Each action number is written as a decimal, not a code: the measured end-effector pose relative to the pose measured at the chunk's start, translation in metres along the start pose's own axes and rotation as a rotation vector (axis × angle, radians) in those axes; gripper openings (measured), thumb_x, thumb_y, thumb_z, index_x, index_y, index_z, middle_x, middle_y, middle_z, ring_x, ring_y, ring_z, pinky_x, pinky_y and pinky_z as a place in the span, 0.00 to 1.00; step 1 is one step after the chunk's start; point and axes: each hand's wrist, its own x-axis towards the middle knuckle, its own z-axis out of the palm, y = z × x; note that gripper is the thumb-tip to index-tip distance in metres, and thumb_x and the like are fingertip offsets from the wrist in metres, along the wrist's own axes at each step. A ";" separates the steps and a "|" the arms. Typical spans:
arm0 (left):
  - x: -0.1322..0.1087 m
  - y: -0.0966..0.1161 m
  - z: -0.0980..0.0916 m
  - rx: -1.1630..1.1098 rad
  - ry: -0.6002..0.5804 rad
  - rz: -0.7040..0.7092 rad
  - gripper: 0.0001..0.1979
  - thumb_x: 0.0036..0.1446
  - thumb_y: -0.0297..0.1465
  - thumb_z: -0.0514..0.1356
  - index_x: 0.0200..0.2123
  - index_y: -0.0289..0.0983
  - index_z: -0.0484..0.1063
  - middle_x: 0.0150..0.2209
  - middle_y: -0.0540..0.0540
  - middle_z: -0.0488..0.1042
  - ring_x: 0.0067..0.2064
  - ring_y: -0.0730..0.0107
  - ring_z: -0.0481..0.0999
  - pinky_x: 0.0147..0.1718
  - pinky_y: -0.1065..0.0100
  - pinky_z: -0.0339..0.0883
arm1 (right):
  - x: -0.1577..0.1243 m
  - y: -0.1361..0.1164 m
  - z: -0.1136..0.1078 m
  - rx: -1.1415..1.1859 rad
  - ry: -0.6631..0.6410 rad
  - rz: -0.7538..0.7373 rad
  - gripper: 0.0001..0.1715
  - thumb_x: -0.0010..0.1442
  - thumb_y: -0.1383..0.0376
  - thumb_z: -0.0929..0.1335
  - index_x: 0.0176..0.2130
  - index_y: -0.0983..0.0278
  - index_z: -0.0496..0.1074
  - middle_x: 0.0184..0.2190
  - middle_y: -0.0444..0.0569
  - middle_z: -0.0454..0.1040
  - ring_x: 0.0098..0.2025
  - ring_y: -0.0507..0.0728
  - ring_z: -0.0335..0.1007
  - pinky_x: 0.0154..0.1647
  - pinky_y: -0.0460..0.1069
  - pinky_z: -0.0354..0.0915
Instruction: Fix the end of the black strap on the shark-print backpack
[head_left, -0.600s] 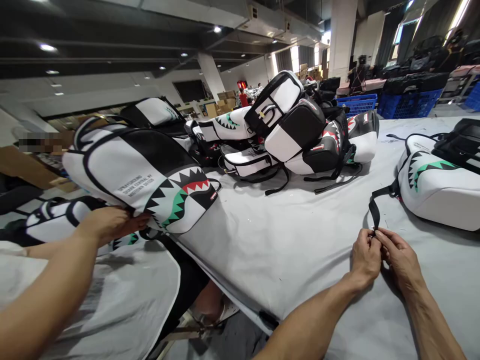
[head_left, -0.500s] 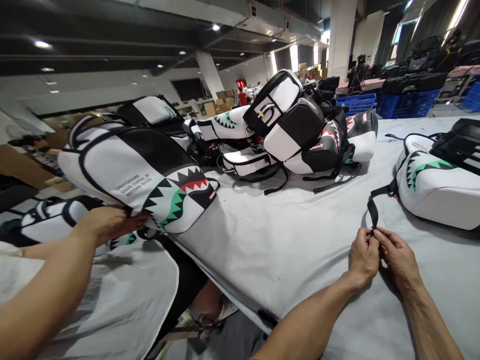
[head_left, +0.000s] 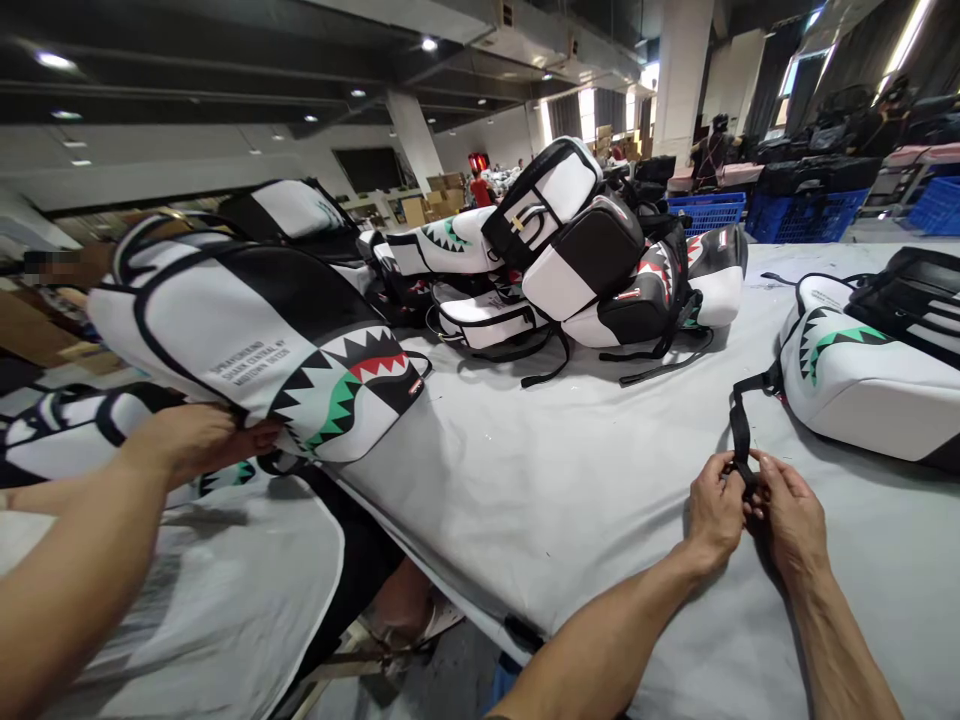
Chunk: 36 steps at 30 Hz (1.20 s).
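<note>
So you're at a big grey cloth-covered table (head_left: 570, 480) that fills most of the view. Hanging over its left edge is a large white-and-black backpack with a red-and-green shark-teeth print (head_left: 255, 340), and that one's propped up by a co-worker's hand (head_left: 195, 440) pressed under its lower edge, not yours. Further back in the middle there's a heap of black-and-white shark-print bags (head_left: 585, 260) stacked on each other, with loose straps spilling onto the cloth. Behind those, blue plastic crates (head_left: 709, 210) sit off the table.

On your right lies a white padded backpack with green shark teeth (head_left: 862, 390), flat on the table and well apart from the heap. A black webbing strap (head_left: 739, 420) runs from its near corner down toward you. Your left hand (head_left: 716, 510) and right hand (head_left: 787, 515) sit side by side, touching, both with the fingers closed in a pinch on the free end of that strap, just above the cloth.
</note>
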 end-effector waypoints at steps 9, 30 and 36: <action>0.006 -0.003 0.000 -0.093 -0.064 -0.026 0.25 0.61 0.42 0.63 0.58 0.38 0.78 0.29 0.51 0.76 0.21 0.74 0.69 0.19 0.73 0.61 | 0.003 0.003 -0.007 -0.070 0.050 -0.096 0.43 0.50 0.47 0.86 0.60 0.59 0.84 0.32 0.40 0.73 0.25 0.49 0.64 0.21 0.43 0.66; 0.008 -0.008 -0.001 -0.148 -0.100 -0.020 0.26 0.62 0.42 0.66 0.59 0.36 0.76 0.30 0.55 0.70 0.20 0.77 0.67 0.17 0.74 0.59 | 0.007 0.003 -0.008 0.000 -0.006 -0.011 0.44 0.46 0.51 0.87 0.58 0.64 0.86 0.35 0.49 0.83 0.24 0.52 0.72 0.20 0.45 0.69; 0.008 -0.006 -0.001 -0.160 -0.063 -0.016 0.23 0.64 0.41 0.65 0.58 0.36 0.76 0.29 0.55 0.70 0.21 0.76 0.68 0.18 0.73 0.61 | 0.003 -0.003 -0.005 0.073 -0.083 0.083 0.43 0.40 0.52 0.90 0.53 0.62 0.87 0.30 0.47 0.82 0.21 0.52 0.69 0.18 0.45 0.68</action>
